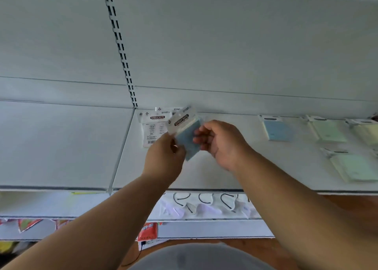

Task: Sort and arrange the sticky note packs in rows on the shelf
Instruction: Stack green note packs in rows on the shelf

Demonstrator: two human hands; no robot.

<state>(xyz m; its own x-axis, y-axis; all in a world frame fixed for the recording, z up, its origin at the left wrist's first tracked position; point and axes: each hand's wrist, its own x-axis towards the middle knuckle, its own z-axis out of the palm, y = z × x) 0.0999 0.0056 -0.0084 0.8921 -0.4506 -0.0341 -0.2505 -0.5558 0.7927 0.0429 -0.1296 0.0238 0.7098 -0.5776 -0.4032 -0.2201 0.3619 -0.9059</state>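
Observation:
A blue sticky note pack (187, 134) with a black "STICKY NOTE" header is held tilted above the white shelf (235, 167). My left hand (165, 157) grips its lower left edge. My right hand (221, 143) pinches its right side. Behind it, a small pile of packs (152, 126) lies at the shelf's back left corner, label side up. On the right lie a blue pack (277, 129), a pale green pack (328, 133), another at the edge (367, 133) and a green pack (353, 167) nearer the front.
A slotted upright (120, 51) runs up the back panel left of the piles. The lower shelf (204, 206) holds clear bags with black cords. Red packets (147, 232) and coloured cards (28, 224) hang below. Wooden floor shows at the right.

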